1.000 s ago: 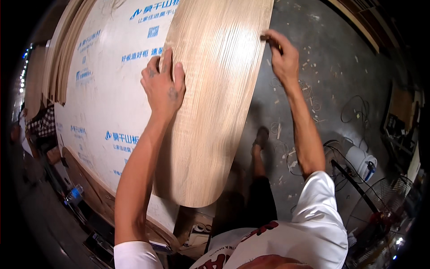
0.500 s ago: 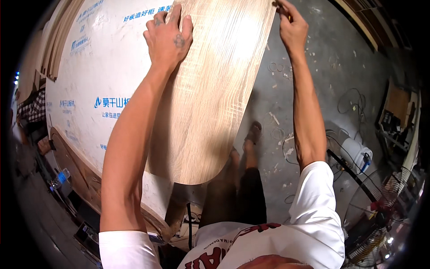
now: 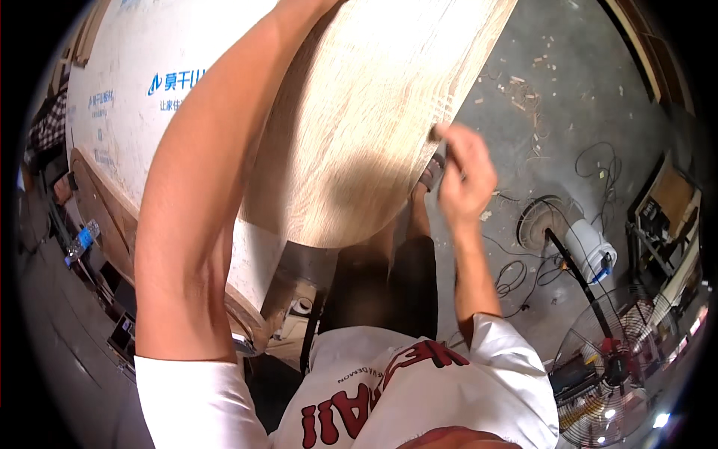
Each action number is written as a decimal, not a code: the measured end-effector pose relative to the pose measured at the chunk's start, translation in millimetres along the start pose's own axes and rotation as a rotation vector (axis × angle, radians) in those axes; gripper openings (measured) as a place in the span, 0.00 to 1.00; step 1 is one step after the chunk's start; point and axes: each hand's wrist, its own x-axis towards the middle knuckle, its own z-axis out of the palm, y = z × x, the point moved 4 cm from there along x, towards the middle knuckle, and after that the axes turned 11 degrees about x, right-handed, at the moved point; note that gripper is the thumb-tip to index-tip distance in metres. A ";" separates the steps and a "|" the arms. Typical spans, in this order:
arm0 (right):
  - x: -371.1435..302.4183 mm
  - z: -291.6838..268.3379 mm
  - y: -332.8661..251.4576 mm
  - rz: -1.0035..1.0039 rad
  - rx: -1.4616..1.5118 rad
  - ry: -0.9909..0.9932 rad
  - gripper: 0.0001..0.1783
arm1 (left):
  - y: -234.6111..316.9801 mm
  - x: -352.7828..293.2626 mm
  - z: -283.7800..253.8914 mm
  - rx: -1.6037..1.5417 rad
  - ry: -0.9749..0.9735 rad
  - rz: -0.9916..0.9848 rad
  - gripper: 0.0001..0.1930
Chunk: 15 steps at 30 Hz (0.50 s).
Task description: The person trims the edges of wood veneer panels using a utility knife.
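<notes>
Head view: beside a pale-brown, round-ended wood-grain panel, the right hand pinches a small dark object at its right edge; the left hand, cropped, cannot be judged.

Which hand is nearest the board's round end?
The right hand, by the right edge of the wooden board; the left arm stretches to the picture's top.

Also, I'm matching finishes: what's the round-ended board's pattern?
The board has tan wood grain; head view.
</notes>
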 end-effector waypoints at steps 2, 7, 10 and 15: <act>-42.5 5.7 -17.0 0.045 -0.011 -0.021 0.21 | 5.8 1.0 -0.8 -0.010 0.007 0.013 0.28; -72.2 9.4 -28.3 0.018 -0.070 -0.067 0.20 | 9.6 1.6 -4.1 -0.006 -0.020 0.000 0.28; -34.3 1.5 -8.2 0.002 0.003 0.071 0.28 | 5.3 0.0 -0.3 -0.022 0.025 0.012 0.28; -12.4 7.8 -2.3 -0.012 0.012 0.086 0.27 | -4.9 -2.8 8.6 -0.002 0.044 0.029 0.28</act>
